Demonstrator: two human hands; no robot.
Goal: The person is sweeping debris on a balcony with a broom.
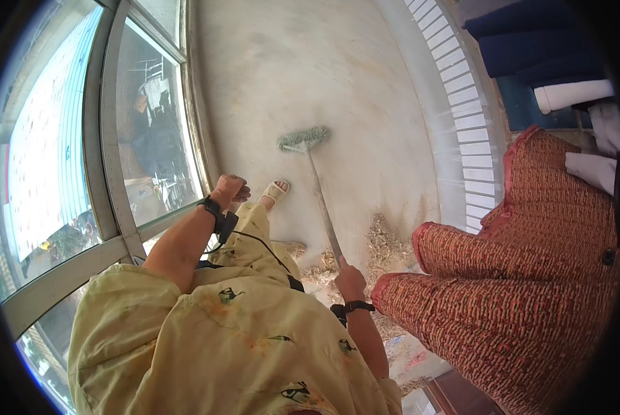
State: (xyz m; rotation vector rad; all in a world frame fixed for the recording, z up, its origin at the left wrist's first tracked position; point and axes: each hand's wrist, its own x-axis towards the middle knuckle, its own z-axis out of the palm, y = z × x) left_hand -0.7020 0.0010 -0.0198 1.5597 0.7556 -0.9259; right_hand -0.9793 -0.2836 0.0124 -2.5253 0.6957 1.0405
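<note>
My right hand [350, 280] is wrapped around the upper part of a long grey handle [320, 194]. At its far end is the fluffy green head [304, 138] of a mop or brush, resting on the dusty pale floor [362, 88]. My left hand [232, 189] hangs beside the window frame with its fingers curled in, and nothing shows in it. Debris like straw or shavings [385, 236] lies in a heap right of the handle. More of this debris [318, 264] is scattered near my feet, close to my right hand.
Glazed window panels [151, 114] with a metal frame [110, 155] run along the left. On the right, a red-brown woven cover [502, 321] hangs in folds near my right arm. Behind it are a white slatted strip [463, 104] and dark blue fabric [538, 46]. A sandal [275, 192] is on one foot.
</note>
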